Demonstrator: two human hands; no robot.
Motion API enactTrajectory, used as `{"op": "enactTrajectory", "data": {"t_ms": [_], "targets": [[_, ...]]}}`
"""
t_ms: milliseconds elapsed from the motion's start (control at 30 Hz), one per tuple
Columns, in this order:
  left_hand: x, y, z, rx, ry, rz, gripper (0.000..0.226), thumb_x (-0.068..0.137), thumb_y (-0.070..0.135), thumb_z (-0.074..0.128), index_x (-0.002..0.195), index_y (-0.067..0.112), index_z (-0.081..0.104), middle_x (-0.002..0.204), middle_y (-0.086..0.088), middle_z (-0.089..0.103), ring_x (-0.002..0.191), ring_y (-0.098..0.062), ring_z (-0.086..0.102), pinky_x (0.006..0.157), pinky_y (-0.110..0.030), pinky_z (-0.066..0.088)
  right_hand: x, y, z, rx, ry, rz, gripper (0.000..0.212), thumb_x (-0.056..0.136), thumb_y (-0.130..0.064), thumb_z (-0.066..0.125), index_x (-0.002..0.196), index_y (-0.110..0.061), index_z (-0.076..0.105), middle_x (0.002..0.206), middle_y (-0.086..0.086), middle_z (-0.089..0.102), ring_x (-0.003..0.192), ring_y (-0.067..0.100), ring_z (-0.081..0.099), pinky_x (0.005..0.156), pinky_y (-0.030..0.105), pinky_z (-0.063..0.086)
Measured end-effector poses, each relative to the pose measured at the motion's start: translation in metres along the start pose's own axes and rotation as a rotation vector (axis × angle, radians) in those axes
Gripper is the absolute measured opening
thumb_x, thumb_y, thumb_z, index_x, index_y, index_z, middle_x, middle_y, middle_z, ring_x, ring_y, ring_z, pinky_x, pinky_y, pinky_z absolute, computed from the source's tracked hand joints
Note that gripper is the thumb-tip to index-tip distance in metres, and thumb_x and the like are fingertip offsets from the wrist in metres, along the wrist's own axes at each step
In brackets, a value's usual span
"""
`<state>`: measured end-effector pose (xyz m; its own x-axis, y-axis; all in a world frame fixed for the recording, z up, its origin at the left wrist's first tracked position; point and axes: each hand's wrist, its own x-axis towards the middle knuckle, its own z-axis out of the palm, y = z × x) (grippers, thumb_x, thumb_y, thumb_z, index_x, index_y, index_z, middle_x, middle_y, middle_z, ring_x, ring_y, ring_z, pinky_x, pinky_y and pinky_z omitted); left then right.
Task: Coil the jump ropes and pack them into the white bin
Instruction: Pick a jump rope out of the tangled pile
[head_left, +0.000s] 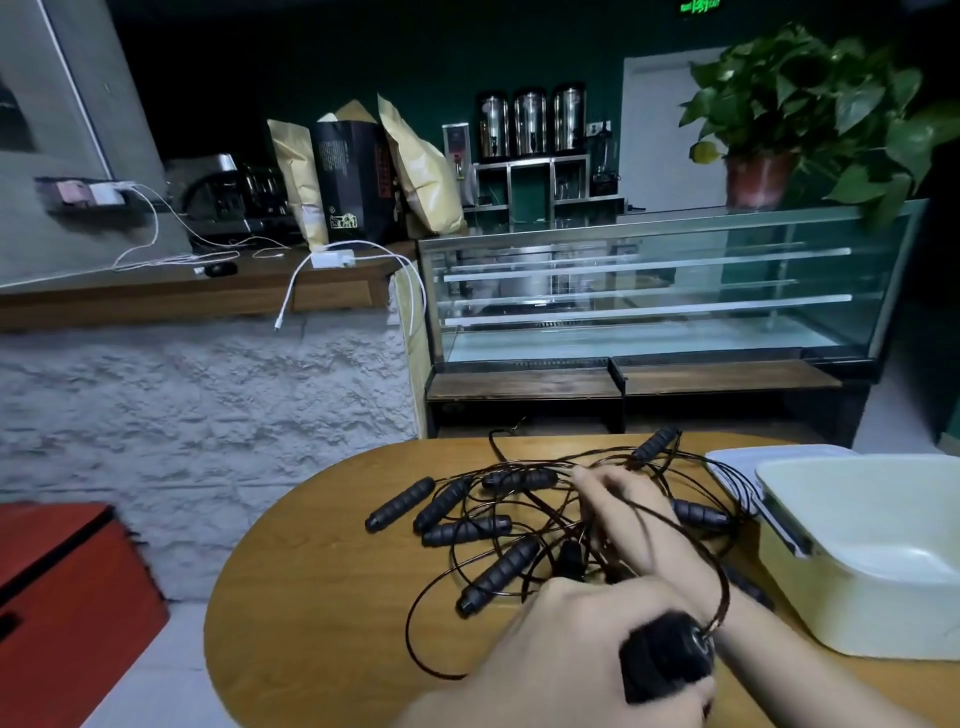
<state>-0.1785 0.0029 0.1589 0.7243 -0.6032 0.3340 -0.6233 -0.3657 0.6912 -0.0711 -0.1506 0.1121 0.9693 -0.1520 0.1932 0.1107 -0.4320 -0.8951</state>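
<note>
over the tangled jump ropes (519, 525), left hand (582, 644) grips a handle (665, 654), right hand (634, 514) pinches cord.

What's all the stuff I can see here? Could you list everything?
Jump rope handles: about ten visible, black, with tangled thin cords on the table.
Table: one, wooden, rounded.
Bin: one, white, empty, at the table's right edge.
Lid: one, white, behind the bin.
Bags: three, two tan and one black, on the counter.
Urns: three, metal, on a shelf.
Plant: one, green, atop the glass case.
Chargers: white, with cables, on the counter.
Left hand: grips a black handle.
Right hand: reaches into the cords.
</note>
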Motion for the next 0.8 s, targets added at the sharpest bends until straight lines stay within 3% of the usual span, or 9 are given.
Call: {"op": "enactTrajectory", "data": {"t_ms": [33,100,167,267,333,467,600,700,800], "targets": [[0.001,-0.004,-0.002,-0.005,-0.005,-0.025,0.016,0.086,0.035,0.073,0.096,0.043,0.064,0.087,0.019,0.071,0.086,0.006,0.065,0.088,-0.014,0.048,0.006,-0.003,-0.005,0.008,0.015,-0.003,0.039,0.098,-0.047,0.052,0.096,-0.01,0.067,0.062,0.004,0.065,0.045,0.008,0.058,0.046,0.023,0.046],[0.001,-0.009,-0.006,-0.063,0.074,-0.105,0.023,0.085,0.032,0.074,0.102,0.042,0.061,0.083,0.018,0.07,0.078,0.006,0.065,0.076,-0.005,0.044,0.013,-0.007,-0.016,0.081,0.068,-0.025,0.039,0.1,-0.044,0.051,0.089,-0.011,0.069,0.065,0.009,0.071,0.05,0.02,0.066,0.043,0.025,0.048],[0.006,-0.022,-0.007,-0.101,0.131,-0.231,0.036,0.086,0.033,0.073,0.111,0.049,0.053,0.081,0.014,0.07,0.073,0.0,0.065,0.071,-0.013,0.047,0.015,-0.014,-0.027,0.21,0.102,-0.102,0.03,0.098,-0.047,0.055,0.092,-0.022,0.071,0.082,0.011,0.074,0.059,0.025,0.069,0.043,0.026,0.048],[0.02,-0.046,-0.006,-0.103,0.28,-0.325,0.056,0.088,0.031,0.069,0.127,0.054,0.037,0.088,0.01,0.069,0.081,-0.005,0.065,0.081,-0.027,0.053,0.01,-0.034,-0.042,0.252,0.141,-0.24,0.023,0.098,-0.049,0.054,0.097,-0.034,0.071,0.089,0.001,0.075,0.07,0.017,0.071,0.047,0.031,0.051],[0.033,-0.061,-0.005,-0.143,0.386,-0.373,0.066,0.089,0.028,0.068,0.139,0.049,0.03,0.09,0.01,0.07,0.083,-0.005,0.066,0.084,-0.027,0.053,0.0,-0.051,-0.051,0.212,0.15,-0.338,0.018,0.098,-0.045,0.054,0.1,-0.035,0.07,0.09,-0.003,0.075,0.074,0.018,0.071,0.049,0.034,0.052],[0.057,-0.082,-0.011,-0.238,0.531,-0.41,0.073,0.092,0.024,0.068,0.148,0.044,0.026,0.078,0.011,0.069,0.073,-0.005,0.066,0.072,-0.018,0.052,-0.02,-0.071,-0.064,0.166,0.167,-0.453,0.014,0.098,-0.032,0.057,0.106,-0.028,0.068,0.089,-0.006,0.074,0.077,0.013,0.071,0.052,0.037,0.056],[0.081,-0.089,-0.014,-0.266,0.452,-0.405,0.066,0.085,0.03,0.077,0.138,0.044,0.04,0.083,0.009,0.075,0.065,-0.013,0.067,0.081,-0.04,0.061,-0.034,-0.09,-0.069,0.211,0.155,-0.498,0.01,0.095,-0.025,0.064,0.101,-0.02,0.069,0.079,-0.001,0.073,0.068,0.013,0.07,0.047,0.029,0.051],[0.099,-0.095,-0.015,-0.235,0.441,-0.433,0.057,0.081,0.04,0.079,0.128,0.049,0.049,0.089,0.002,0.075,0.066,-0.015,0.066,0.073,-0.033,0.058,-0.037,-0.101,-0.07,0.198,0.14,-0.546,0.007,0.093,-0.024,0.067,0.096,-0.018,0.069,0.069,0.002,0.07,0.058,0.024,0.066,0.045,0.035,0.051],[0.116,-0.096,-0.017,-0.128,0.422,-0.432,0.017,0.081,0.041,0.075,0.098,0.038,0.069,0.073,0.006,0.072,0.057,-0.013,0.062,0.064,-0.03,0.051,-0.038,-0.111,-0.073,0.24,0.102,-0.574,0.008,0.091,-0.024,0.069,0.093,-0.016,0.069,0.065,0.004,0.068,0.054,0.016,0.065,0.044,0.027,0.048]]}}
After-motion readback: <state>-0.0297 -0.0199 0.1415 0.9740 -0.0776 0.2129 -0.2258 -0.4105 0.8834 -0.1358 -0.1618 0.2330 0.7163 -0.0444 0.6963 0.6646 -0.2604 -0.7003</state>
